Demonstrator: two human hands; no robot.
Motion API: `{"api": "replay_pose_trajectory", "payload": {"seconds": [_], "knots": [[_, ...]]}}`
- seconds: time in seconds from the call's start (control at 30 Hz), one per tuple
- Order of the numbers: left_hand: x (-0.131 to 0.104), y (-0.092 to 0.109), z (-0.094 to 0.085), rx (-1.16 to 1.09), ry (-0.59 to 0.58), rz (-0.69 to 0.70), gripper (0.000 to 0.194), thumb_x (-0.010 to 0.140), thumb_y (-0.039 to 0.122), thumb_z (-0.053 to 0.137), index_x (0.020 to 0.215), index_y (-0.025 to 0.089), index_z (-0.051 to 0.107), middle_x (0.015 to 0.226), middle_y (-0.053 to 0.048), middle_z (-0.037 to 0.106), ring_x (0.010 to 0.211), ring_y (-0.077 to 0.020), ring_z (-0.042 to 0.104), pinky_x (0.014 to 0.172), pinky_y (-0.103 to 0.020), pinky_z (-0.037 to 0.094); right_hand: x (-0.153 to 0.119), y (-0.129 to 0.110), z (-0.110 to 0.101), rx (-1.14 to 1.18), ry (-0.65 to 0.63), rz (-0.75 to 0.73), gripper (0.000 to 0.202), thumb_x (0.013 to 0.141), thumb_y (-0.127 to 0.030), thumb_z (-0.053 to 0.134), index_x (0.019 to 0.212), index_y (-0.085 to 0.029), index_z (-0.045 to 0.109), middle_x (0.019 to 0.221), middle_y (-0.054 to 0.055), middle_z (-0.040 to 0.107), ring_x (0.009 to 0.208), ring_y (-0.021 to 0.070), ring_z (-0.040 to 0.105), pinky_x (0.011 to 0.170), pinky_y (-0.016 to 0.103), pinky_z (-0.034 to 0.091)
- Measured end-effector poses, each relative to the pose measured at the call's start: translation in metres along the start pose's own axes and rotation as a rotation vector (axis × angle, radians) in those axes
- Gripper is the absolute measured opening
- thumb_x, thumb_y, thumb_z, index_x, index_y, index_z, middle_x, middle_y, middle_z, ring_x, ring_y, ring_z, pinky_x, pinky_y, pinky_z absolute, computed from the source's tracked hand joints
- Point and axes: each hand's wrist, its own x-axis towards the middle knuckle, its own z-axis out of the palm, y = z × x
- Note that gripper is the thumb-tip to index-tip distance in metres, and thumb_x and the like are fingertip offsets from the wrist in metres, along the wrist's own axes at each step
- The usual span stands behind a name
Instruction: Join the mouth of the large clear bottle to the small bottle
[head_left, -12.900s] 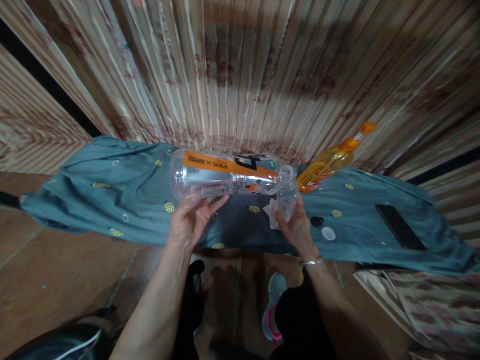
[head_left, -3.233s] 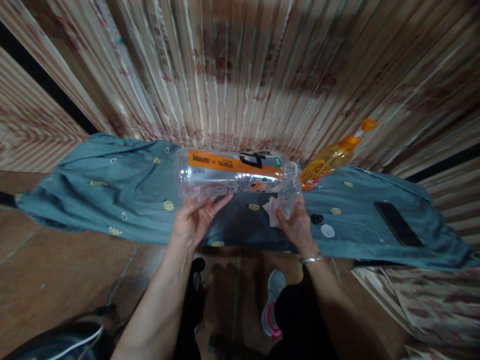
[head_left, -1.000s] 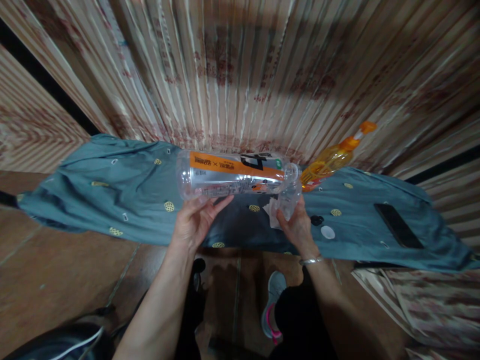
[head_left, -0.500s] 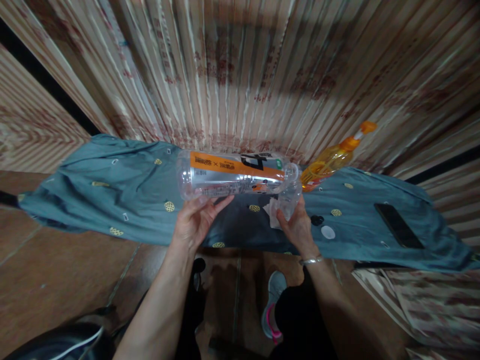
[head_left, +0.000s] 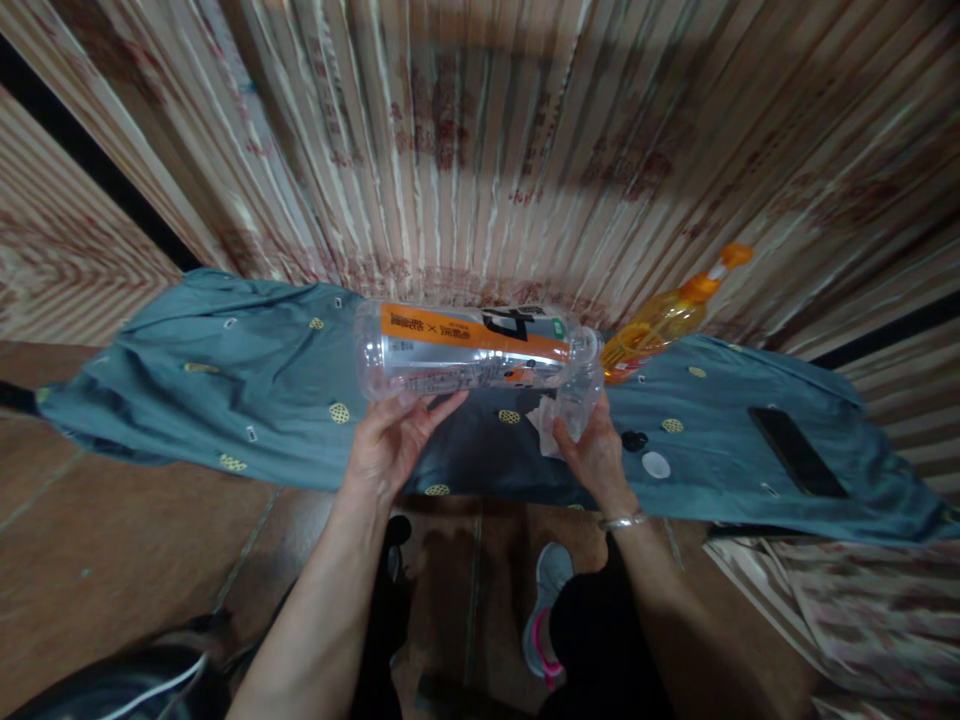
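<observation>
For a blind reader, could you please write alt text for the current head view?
A person's left hand supports a large clear plastic bottle, labelled orange and silver, held sideways, its neck at a small clear plastic container in the right hand. Farther right are a translucent orange pump bottle and black rectangular phone, on blue-green patterned cloth.

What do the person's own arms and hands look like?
No sleeves show on either forearm. The left hand and right hand are ungloved. The right wrist wears a shiny, silver-coloured bracelet; the left wrist shows none.
</observation>
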Motion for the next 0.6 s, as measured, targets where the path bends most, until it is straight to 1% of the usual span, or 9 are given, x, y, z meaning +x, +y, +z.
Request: {"api": "replay_pose_trajectory", "payload": {"seconds": [0.1, 0.27, 0.37, 0.47, 0.6], "knots": [[0.0003, 0.0001, -0.0007, 0.005, 0.001, 0.006, 0.037, 0.055, 0.022, 0.095, 0.082, 0.024, 0.069, 0.082, -0.002, 0.078, 0.096, -0.0300, 0.079, 0.101, -0.059, 0.062, 0.0002, 0.0001, -0.0006, -0.002, -0.009, 0.001, 0.082, 0.091, -0.049, 0.054, 0.157, -0.005, 0.035, 0.144, 0.030, 0.065, 0.133, 0.0437, 0.066, 0.102, 0.065, 0.059], [0.0006, -0.0005, -0.0010, 0.010, -0.003, 0.008, 0.039, 0.055, 0.023, 0.096, 0.084, 0.025, 0.070, 0.082, -0.002, 0.078, 0.098, -0.0312, 0.079, 0.103, -0.060, 0.062, 0.0003, 0.0003, -0.0001, -0.006, -0.009, 0.012, 0.083, 0.090, -0.047, 0.055, 0.157, -0.003, 0.035, 0.144, 0.031, 0.065, 0.133, 0.0434, 0.066, 0.103, 0.064, 0.059], [0.0008, -0.0008, 0.0010, -0.002, -0.008, 0.003, 0.042, 0.052, 0.024, 0.099, 0.084, 0.024, 0.071, 0.084, -0.003, 0.079, 0.096, -0.0311, 0.079, 0.096, -0.055, 0.066, 0.0006, -0.0002, 0.0000, 0.002, -0.009, 0.022, 0.084, 0.089, -0.047, 0.056, 0.157, -0.003, 0.035, 0.143, 0.030, 0.066, 0.133, 0.0431, 0.066, 0.104, 0.062, 0.059], [0.0012, -0.0007, 0.0020, -0.016, -0.007, 0.004, 0.043, 0.048, 0.023, 0.100, 0.080, 0.024, 0.071, 0.081, -0.002, 0.079, 0.091, -0.0280, 0.079, 0.089, -0.049, 0.069, 0.0010, -0.0015, -0.0006, 0.012, -0.012, 0.033, 0.087, 0.088, -0.049, 0.055, 0.157, -0.001, 0.035, 0.143, 0.032, 0.065, 0.134, 0.0444, 0.066, 0.104, 0.064, 0.059], [0.0014, 0.0001, 0.0016, -0.029, -0.003, -0.001, 0.042, 0.048, 0.023, 0.101, 0.077, 0.023, 0.070, 0.079, -0.001, 0.078, 0.089, -0.0257, 0.078, 0.089, -0.048, 0.069, 0.0009, -0.0026, -0.0012, 0.022, -0.015, 0.036, 0.088, 0.088, -0.051, 0.054, 0.157, 0.001, 0.035, 0.142, 0.033, 0.065, 0.134, 0.0460, 0.066, 0.104, 0.066, 0.058]]}}
